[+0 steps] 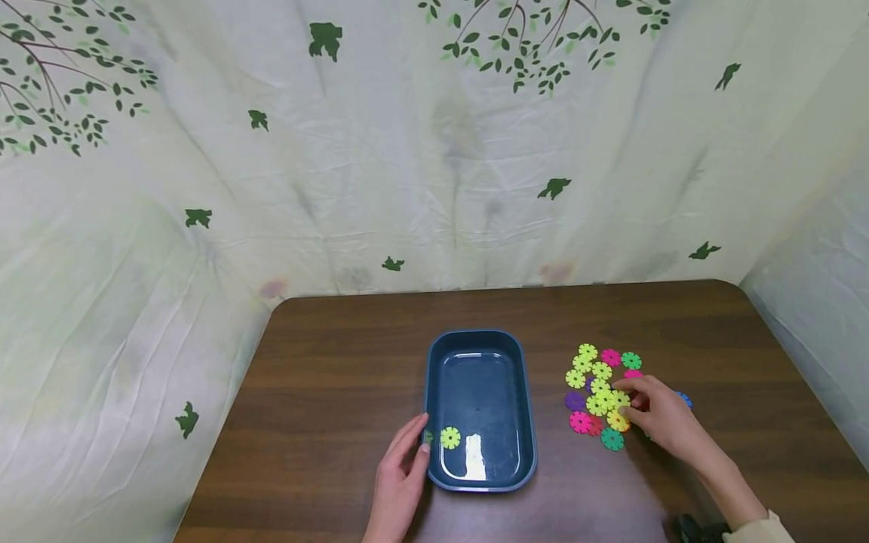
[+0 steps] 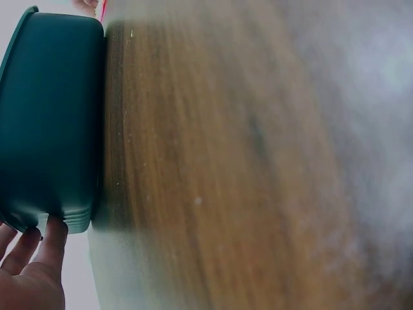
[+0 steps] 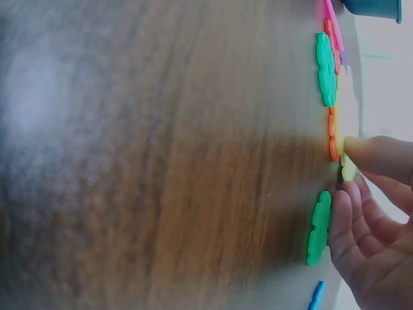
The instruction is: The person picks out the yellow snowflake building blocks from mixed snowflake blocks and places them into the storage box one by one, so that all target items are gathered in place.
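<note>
Hands (image 1: 400, 481) (image 1: 664, 416) touch tray (image 1: 482, 400) and flower discs (image 1: 603, 398) — several discs partly hidden.

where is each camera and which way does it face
Head: worn on the head, facing forward and down at the table, blue tray and flower discs; left hand and right hand show.
Left wrist: worn there, looking low across the table at the tray's outer wall; left hand and a sliver of right hand show.
Right wrist: worn there, looking low across the table at the discs; right hand shows.
Shared: head and right wrist both show right hand at the discs.
</note>
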Demonstrator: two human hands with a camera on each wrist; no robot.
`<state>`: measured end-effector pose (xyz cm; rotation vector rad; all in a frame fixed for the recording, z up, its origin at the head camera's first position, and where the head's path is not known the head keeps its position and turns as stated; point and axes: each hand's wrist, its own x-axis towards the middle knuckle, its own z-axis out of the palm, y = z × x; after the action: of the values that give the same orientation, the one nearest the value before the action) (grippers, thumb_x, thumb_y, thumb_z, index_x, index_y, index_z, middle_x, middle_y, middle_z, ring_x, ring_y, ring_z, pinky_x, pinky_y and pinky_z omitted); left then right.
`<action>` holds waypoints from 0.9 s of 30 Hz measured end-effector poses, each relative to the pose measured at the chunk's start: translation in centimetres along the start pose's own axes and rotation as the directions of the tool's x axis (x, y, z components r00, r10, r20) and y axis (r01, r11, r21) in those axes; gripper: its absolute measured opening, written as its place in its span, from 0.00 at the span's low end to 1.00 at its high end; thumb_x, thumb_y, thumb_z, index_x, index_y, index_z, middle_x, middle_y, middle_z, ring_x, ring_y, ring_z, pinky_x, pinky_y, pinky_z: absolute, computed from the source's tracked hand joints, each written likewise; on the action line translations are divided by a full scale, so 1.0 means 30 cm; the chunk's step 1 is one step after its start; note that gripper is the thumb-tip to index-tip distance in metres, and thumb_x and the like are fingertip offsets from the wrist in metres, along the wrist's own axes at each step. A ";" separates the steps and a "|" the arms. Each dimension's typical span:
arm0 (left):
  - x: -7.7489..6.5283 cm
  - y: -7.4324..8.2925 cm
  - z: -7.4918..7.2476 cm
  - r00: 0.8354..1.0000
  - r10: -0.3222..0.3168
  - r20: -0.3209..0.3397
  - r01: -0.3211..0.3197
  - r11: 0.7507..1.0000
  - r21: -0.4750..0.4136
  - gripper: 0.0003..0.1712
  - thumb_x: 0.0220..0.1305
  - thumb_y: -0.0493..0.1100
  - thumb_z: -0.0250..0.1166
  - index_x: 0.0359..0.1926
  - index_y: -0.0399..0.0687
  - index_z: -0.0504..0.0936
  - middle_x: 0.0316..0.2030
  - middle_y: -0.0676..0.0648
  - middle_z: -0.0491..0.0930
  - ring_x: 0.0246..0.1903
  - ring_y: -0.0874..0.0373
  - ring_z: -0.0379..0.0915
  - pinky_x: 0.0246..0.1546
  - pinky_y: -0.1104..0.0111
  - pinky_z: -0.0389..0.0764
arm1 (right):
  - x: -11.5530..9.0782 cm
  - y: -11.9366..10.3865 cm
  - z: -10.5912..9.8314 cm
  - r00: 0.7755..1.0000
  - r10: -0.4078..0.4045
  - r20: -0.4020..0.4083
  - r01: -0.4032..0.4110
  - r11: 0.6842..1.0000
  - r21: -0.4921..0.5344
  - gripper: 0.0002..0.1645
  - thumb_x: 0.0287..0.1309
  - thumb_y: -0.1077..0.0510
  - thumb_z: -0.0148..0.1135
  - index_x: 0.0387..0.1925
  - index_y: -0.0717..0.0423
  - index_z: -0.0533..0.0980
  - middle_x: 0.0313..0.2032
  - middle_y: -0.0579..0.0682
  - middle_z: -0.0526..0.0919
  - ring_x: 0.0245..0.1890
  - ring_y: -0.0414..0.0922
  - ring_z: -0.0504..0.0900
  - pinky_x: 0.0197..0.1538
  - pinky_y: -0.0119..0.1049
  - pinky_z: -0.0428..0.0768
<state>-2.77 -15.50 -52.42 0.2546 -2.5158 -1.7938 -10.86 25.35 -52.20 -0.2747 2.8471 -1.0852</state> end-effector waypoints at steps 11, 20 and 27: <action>0.000 -0.004 0.000 1.000 0.015 -0.001 -0.015 1.000 -0.004 0.25 0.69 0.35 0.60 0.64 0.58 0.77 0.63 0.53 0.72 0.63 0.52 0.67 0.56 0.61 0.77 | -0.003 -0.004 0.006 0.999 0.010 -0.032 -0.010 1.000 -0.018 0.20 0.53 0.65 0.72 0.48 0.59 0.79 0.36 0.49 0.76 0.36 0.46 0.73 0.31 0.32 0.75; -0.001 0.002 0.002 1.000 -0.015 -0.002 0.015 1.000 0.005 0.24 0.69 0.36 0.61 0.63 0.62 0.77 0.63 0.52 0.71 0.63 0.51 0.67 0.55 0.60 0.77 | -0.010 -0.011 0.002 0.998 0.045 -0.042 -0.045 0.999 0.012 0.18 0.53 0.66 0.71 0.47 0.59 0.79 0.32 0.47 0.78 0.33 0.46 0.74 0.28 0.31 0.76; -0.002 0.007 0.003 1.000 -0.028 -0.004 0.028 1.000 0.003 0.24 0.69 0.37 0.61 0.63 0.63 0.77 0.64 0.53 0.71 0.63 0.51 0.67 0.56 0.59 0.77 | -0.011 -0.020 -0.007 0.996 0.090 -0.030 -0.090 0.996 0.001 0.15 0.54 0.67 0.70 0.45 0.59 0.80 0.32 0.48 0.80 0.33 0.46 0.76 0.29 0.31 0.79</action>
<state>-2.75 -15.34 -52.26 0.2942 -2.5246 -1.7978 -10.49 25.12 -51.64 -0.1299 2.8554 -1.0808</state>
